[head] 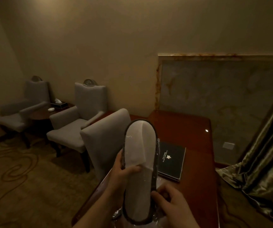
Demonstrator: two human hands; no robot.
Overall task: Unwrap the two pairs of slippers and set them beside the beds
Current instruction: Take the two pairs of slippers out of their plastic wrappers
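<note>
A white pair of slippers (138, 162) with dark trim is held upright above the desk, toe end pointing away from me. Clear plastic wrap (158, 163) still clings along its right side and crinkles around its lower end. My left hand (124, 171) grips the left edge at mid-length, thumb laid across the white upper. My right hand (168, 199) holds the lower right edge, fingers curled into the wrap. No beds are in view.
A glossy wooden desk (196, 129) lies under my hands with a black folder (171, 160) on it. A grey chair (104, 137) stands at the desk's left. Two grey armchairs (73, 124) flank a small round table (40, 112). Curtains (267, 162) hang at right.
</note>
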